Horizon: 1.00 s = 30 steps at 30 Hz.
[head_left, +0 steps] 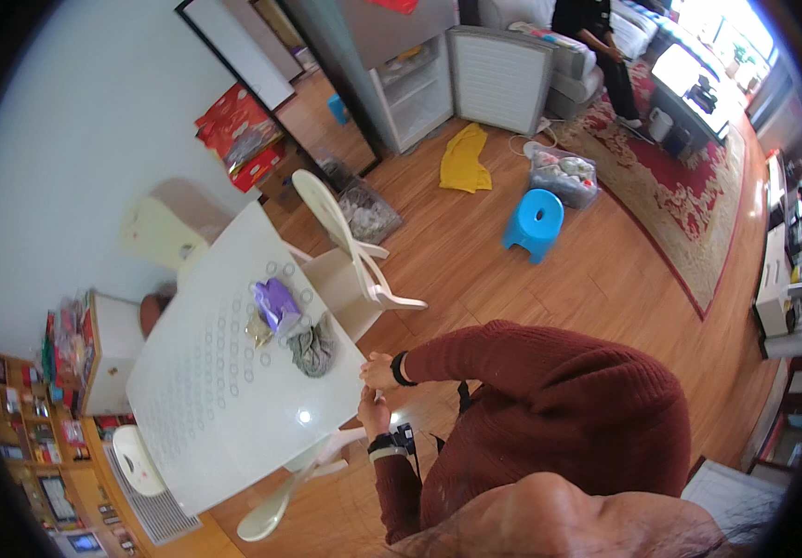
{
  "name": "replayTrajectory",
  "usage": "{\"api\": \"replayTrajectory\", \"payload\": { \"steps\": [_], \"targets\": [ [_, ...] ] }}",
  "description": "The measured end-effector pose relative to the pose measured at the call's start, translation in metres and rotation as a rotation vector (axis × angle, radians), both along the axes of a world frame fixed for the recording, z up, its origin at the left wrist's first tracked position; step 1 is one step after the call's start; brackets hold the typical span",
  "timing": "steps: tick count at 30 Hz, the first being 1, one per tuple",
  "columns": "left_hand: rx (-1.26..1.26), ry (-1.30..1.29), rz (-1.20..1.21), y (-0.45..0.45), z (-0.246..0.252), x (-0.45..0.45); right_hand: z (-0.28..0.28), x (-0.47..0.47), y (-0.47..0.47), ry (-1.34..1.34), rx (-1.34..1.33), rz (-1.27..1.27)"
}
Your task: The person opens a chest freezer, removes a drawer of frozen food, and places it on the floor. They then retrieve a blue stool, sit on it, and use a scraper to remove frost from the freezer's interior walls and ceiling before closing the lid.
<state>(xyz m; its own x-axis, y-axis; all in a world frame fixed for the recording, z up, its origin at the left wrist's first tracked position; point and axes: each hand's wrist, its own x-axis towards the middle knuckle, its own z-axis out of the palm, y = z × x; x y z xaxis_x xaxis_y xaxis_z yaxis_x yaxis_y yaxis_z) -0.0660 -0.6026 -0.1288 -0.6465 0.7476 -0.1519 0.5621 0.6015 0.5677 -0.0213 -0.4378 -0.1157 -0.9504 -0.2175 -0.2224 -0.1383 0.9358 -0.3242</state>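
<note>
My right hand (378, 372), with a dark band at the wrist, is at the near edge of the white patterned table (261, 425). Just below it in the picture, my left hand (374, 413) wears a dark strap with a small black device (405, 438). The fingers of both hands meet or nearly meet; whether anything small is between them cannot be made out. Closest to the hands lies a crumpled grey-green cloth (312, 349). Beyond it are a purple plastic packet (276, 305) and a small gold-coloured packet (257, 329).
Cream chairs (334, 279) stand around the table, one (279, 499) near my left arm. On the wooden floor are a blue stool (537, 220), a yellow cloth (465, 160) and a plastic box of bundled things (563, 174). A person (603, 49) sits on the far sofa.
</note>
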Motion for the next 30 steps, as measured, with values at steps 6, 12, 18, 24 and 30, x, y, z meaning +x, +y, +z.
{"api": "replayTrajectory", "payload": {
  "steps": [6, 12, 18, 24, 30],
  "targets": [
    [-0.044, -0.148, 0.032, 0.01, 0.025, 0.007, -0.004, 0.0, -0.003, 0.011, -0.025, -0.046],
    [-0.154, -0.148, 0.054, 0.01, 0.031, 0.007, -0.007, -0.003, -0.008, -0.001, -0.013, -0.044],
    [-0.073, -0.188, 0.081, 0.009, 0.035, 0.01, -0.002, 0.0, -0.008, 0.011, -0.024, -0.06],
    [-0.189, -0.106, 0.017, 0.008, 0.029, 0.005, -0.002, 0.0, -0.008, 0.0, -0.066, -0.079],
    [-0.057, -0.091, -0.021, 0.001, 0.008, -0.003, -0.002, 0.0, -0.005, -0.013, 0.012, -0.021]
  ]
}}
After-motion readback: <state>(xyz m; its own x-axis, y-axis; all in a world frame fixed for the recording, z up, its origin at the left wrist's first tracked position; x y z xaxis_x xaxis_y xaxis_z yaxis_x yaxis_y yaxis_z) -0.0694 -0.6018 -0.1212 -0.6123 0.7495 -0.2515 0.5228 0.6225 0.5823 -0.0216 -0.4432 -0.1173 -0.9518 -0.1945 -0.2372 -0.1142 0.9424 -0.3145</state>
